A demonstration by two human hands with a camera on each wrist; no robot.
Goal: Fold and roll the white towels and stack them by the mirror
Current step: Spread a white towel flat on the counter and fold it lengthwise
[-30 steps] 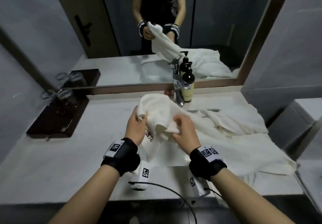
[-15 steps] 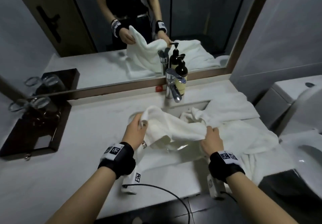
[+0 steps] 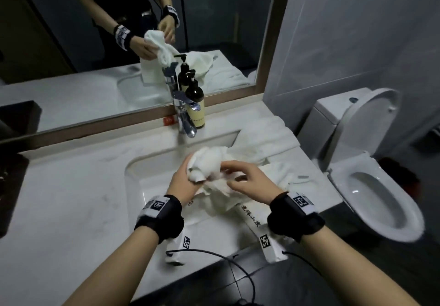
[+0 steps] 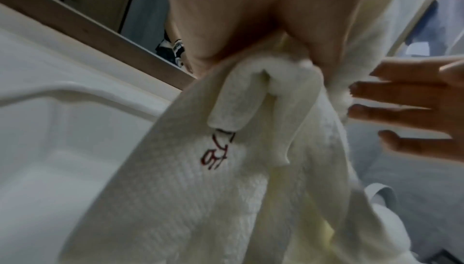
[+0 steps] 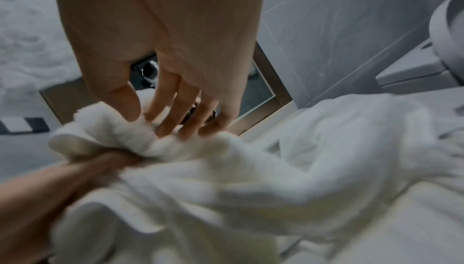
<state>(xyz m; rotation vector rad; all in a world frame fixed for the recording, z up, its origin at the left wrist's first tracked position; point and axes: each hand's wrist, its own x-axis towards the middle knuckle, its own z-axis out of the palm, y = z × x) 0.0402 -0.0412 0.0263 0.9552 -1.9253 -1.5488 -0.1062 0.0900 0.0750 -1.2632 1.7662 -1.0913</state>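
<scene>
We see the white towel bunched, red lettering showing; left hand pinches it, right hand at 3 o'clock, fingers spread.

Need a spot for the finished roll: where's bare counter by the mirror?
Bare counter lies left of the sink, below the mirror. Right of the faucet, loose towels cover it; the soap bottle crowds the faucet.
</scene>
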